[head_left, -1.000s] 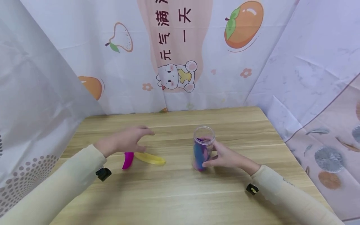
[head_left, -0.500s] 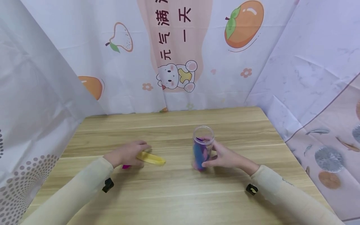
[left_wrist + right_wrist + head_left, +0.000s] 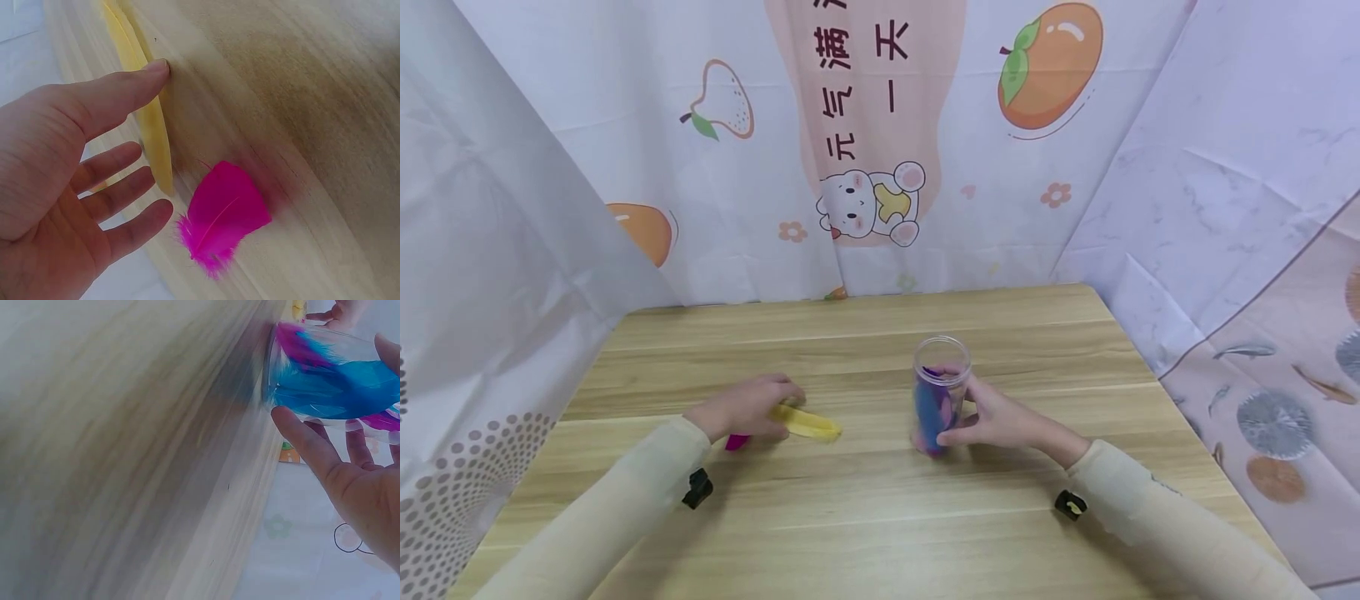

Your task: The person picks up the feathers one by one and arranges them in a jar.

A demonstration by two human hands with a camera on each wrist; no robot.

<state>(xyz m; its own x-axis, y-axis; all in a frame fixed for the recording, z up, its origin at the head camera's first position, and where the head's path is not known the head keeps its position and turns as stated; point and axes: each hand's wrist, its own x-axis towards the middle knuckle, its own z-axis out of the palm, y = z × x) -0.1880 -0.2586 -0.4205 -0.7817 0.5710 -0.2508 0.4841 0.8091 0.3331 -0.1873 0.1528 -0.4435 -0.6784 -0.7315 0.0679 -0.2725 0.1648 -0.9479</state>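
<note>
In the head view, my left hand (image 3: 751, 407) is at a yellow feather (image 3: 812, 426), pinching it near one end. The left wrist view shows the thumb lying across this yellow feather (image 3: 130, 44), with the index finger hidden behind the thumb. A magenta feather (image 3: 228, 203) lies flat on the table beside the fingertips; the hand partly covers it in the head view. My right hand (image 3: 1000, 417) grips a clear plastic jar (image 3: 943, 367), which stands upright without a lid. Blue feathers (image 3: 344, 387) and magenta ones fill the lower part of the jar.
Both hands work over a light wood-grain table (image 3: 865, 517). Behind it hangs a white curtain (image 3: 737, 217) printed with fruit and a cartoon animal. More cloth (image 3: 1210, 208) encloses the right side, and a grey-white sheet (image 3: 497, 275) the left.
My left hand has come down from above the feathers and its fingers have closed at the yellow one. The right hand and the jar have stayed in place.
</note>
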